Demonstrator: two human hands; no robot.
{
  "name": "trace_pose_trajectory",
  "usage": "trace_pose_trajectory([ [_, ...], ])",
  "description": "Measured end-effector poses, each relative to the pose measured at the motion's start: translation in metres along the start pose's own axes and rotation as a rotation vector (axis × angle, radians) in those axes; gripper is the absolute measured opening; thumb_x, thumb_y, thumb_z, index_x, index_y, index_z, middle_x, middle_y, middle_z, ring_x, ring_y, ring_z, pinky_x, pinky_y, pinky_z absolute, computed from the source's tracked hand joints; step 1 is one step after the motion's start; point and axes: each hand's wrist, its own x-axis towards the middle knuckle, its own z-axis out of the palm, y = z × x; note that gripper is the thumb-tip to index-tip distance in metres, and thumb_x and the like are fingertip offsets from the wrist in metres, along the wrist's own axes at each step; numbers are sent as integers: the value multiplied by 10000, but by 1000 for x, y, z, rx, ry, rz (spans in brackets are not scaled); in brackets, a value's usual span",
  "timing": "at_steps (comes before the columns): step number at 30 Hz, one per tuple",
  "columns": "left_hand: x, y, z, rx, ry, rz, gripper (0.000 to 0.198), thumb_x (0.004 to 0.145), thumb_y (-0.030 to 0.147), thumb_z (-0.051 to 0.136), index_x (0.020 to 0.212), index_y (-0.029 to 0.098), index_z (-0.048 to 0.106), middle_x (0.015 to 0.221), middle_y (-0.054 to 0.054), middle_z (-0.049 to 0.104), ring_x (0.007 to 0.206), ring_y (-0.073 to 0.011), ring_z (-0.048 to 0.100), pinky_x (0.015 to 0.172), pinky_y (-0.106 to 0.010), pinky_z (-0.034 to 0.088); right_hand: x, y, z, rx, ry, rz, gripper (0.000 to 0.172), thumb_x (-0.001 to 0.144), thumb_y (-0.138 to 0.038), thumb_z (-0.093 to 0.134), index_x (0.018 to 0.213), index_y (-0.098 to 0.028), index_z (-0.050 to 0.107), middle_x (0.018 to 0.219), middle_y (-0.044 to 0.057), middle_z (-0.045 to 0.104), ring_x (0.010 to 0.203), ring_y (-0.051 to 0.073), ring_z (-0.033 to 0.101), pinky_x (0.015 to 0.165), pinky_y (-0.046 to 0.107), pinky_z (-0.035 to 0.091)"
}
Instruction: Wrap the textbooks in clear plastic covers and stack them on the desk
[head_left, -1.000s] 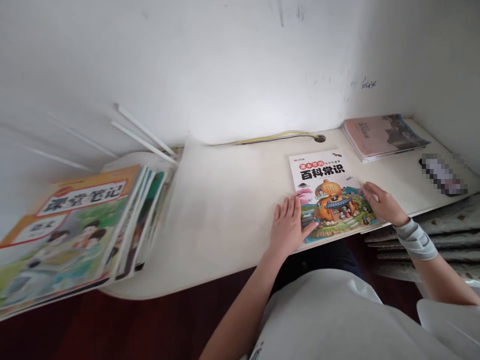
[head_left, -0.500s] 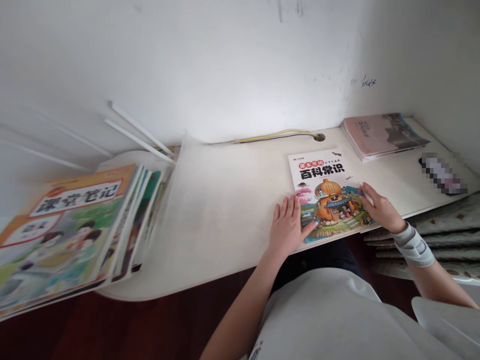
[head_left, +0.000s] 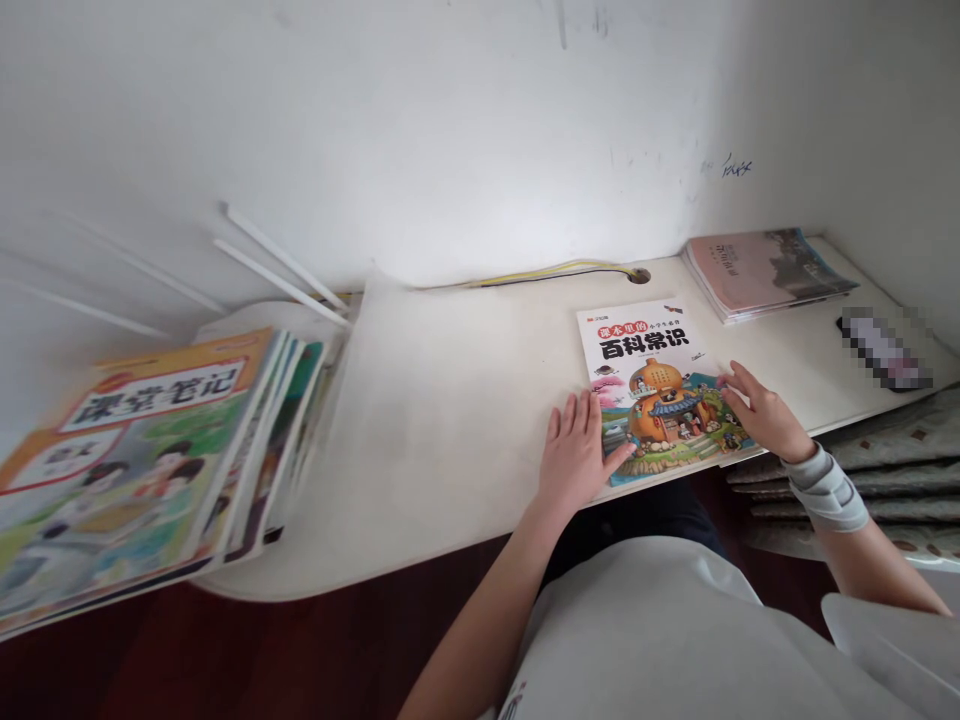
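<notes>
A colourful picture book (head_left: 651,380) with a white top and an orange gourd house on its cover lies flat near the front edge of the pale desk (head_left: 465,400). My left hand (head_left: 576,455) rests flat at the book's left edge, fingers stretched out and thumb on the cover. My right hand (head_left: 757,410) lies on the book's right edge, fingers extended and touching the cover. A grey band wraps my right wrist.
A slanted stack of several children's books (head_left: 150,450) fills the left side. A pink book (head_left: 765,270) lies at the back right by the wall. A yellow cable (head_left: 555,272) runs to a desk hole. A dark blurred object (head_left: 885,348) sits far right.
</notes>
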Motion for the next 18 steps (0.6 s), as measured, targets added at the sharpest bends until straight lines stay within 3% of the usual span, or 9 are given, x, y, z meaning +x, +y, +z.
trace_pose_trajectory([
  [3,0,0,-1,-4,-14,-3,852,851,658,293,1434,39,239,1479,-188,282,1382,-320,218,1117,-499,195,-2,-3,-3,60,18,16,554,862,-466,423,1325,-161,408,1123,128,659,1003,281,626,921,460,440],
  [6,1,3,-3,-12,-21,-8,852,851,662,291,1436,45,236,1482,-193,270,1381,-327,218,1113,-510,197,-4,-11,-10,275,35,11,561,867,-492,450,1329,-177,406,1185,133,631,1077,259,596,942,435,445],
  [11,3,16,-1,-16,-18,-9,837,842,662,327,1431,72,265,1485,-192,268,1385,-353,185,1100,-538,196,0,-37,-13,582,-8,-121,572,894,-525,380,1378,-221,362,1373,108,486,1260,246,456,1035,434,385],
  [15,3,21,1,-72,43,16,799,865,606,358,1437,62,231,1470,-195,303,1378,-346,213,1095,-540,212,11,-66,4,438,-79,-326,645,873,-535,419,1432,-237,295,1487,84,319,1355,264,304,1093,470,296],
  [18,-3,13,-3,-152,69,56,637,911,462,374,1439,130,246,1445,-152,374,1360,-284,289,1092,-502,257,18,-91,21,186,-78,-481,679,859,-525,453,1447,-237,271,1532,83,190,1406,292,139,1112,534,193],
])
